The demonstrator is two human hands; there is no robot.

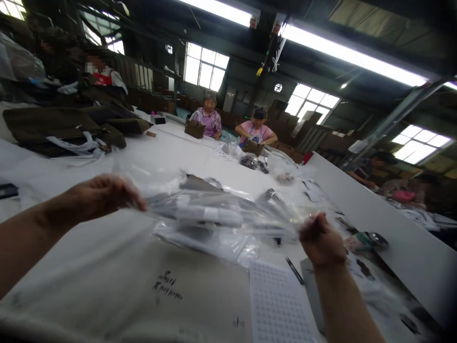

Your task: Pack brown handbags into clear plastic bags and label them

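Where the clear plastic point(210, 204) is: stretched across the middle of the frame, between both hands
Left hand point(107, 193): left of centre, fingers pinched together on the plastic's left end
Right hand point(321, 243): right of centre, fingers curled in, clamped on its right end
Grey board point(200, 297): bottom centre, bearing black handwriting
Printed sheet point(280, 305): lower right of centre, beside the board
Slim dark tool point(294, 270): near the sheet's upper right corner
Lidded jar point(364, 242): right of the frame, beyond the right hand
Brown bags point(46, 123): upper left, white wrapping on the handles
Co-workers: upper centre, one in patterned purple point(214, 123), one in pink point(266, 132), each with a small brown bag
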